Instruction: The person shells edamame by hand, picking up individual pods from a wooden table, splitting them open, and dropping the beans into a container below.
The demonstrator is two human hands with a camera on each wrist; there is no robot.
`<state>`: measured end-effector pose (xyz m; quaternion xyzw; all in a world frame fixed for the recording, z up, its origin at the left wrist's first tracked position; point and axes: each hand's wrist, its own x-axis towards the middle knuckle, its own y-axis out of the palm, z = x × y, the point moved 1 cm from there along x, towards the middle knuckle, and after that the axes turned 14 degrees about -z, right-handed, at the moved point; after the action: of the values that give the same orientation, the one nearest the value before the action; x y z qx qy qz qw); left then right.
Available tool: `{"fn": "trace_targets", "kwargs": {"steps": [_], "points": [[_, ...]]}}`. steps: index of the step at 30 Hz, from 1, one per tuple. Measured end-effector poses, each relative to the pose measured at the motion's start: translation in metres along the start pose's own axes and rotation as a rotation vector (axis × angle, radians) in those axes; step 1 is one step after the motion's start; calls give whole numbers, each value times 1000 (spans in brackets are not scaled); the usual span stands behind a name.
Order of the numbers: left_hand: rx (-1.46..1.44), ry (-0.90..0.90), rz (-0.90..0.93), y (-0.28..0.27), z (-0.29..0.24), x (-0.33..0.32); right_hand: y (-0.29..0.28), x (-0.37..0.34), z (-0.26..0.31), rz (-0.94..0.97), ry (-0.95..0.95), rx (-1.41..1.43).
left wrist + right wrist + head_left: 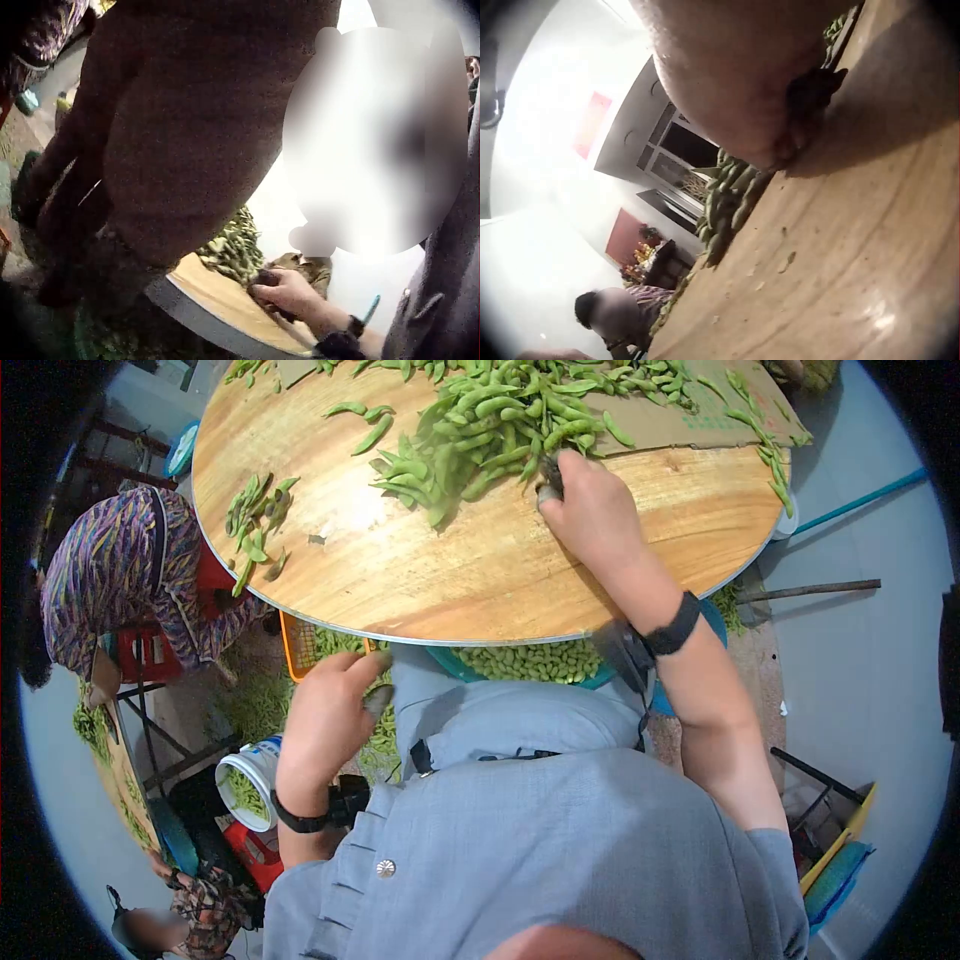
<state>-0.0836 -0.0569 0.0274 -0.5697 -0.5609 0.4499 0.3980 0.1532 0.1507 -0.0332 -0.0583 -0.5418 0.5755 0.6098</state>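
Green soybean pods [490,420] lie heaped on the round wooden table, some of them blurred at the pile's left side. At the near edge of this heap is my right hand [595,510], fingers bent down and dark covers on the fingertips; what lies under them is hidden. The right wrist view shows the same hand [742,82] low over the wood, beside pods [724,199]. My left hand [330,710] hangs off the table's near edge, above an orange basket [292,645]. Its thumb and finger, both dark-tipped, are apart with nothing visible between them.
A teal basin [530,662] of shelled beans sits at my lap under the table edge [420,637]. On the left stands a white bucket [262,760] holding pods. Cardboard [670,425] lies beneath part of the heap. Two other people are at the left.
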Motion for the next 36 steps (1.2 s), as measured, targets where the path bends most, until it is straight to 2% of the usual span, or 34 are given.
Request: {"fn": "trace_targets", "kwargs": {"steps": [2,3,5,7,9,10,11,12,13,14,16,17,19,20,22,23,25,27,28,30,31,32,34,35,36], "points": [[-195,136,-148,6,-17,13,-20,-5,4,53,110,77],[-215,158,-131,7,-23,21,-32,-9,5,57,109,69],[-251,195,-174,13,-36,36,-60,-18,3,164,287,141],[-295,223,-212,17,-47,48,-92,-27,-5,152,342,120],[-384,255,-267,22,-53,54,-120,-36,-30,246,191,-171],[-466,282,-321,24,-54,56,-130,-41,-39,245,188,-177],[-472,280,-324,23,-54,57,-137,-46,-48,346,251,-393],[-469,193,-185,21,-54,58,-141,-48,-52,445,316,-609],[-462,108,-46,21,-54,58,-139,-42,-51,387,311,-570],[-463,108,-46,22,-55,59,-132,-35,-48,387,311,-571],[-670,47,12,22,-58,57,-114,-17,-38,103,116,-264],[-667,44,8,24,-57,56,-102,-8,-36,101,113,-259],[-931,17,-81,35,-51,53,-78,7,-27,156,25,-75],[-925,14,-82,39,-49,53,-70,8,-19,155,25,-69],[-1118,-86,-149,42,-45,52,-53,5,-4,156,-49,-8],[-1114,-94,-152,38,-46,52,-48,0,1,217,-25,5],[-1282,-277,-65,26,-50,53,-40,-7,4,191,-107,2],[-1362,-226,-10,27,-51,56,-48,-6,13,57,-251,-85],[-1445,-171,50,27,-53,58,-56,-5,22,52,-253,-85],[-1477,-162,89,24,-58,61,-64,-4,40,217,-106,385],[-1566,-157,140,21,-61,62,-54,-7,44,406,185,751],[-1652,-151,197,18,-64,62,-46,-11,51,392,185,745],[-1683,-151,263,17,-66,63,-30,-15,68,542,630,1536],[-1742,-123,380,17,-67,62,-25,-14,76,536,630,1536],[-1798,-98,499,17,-68,61,-20,-14,84,580,733,1671]]}}
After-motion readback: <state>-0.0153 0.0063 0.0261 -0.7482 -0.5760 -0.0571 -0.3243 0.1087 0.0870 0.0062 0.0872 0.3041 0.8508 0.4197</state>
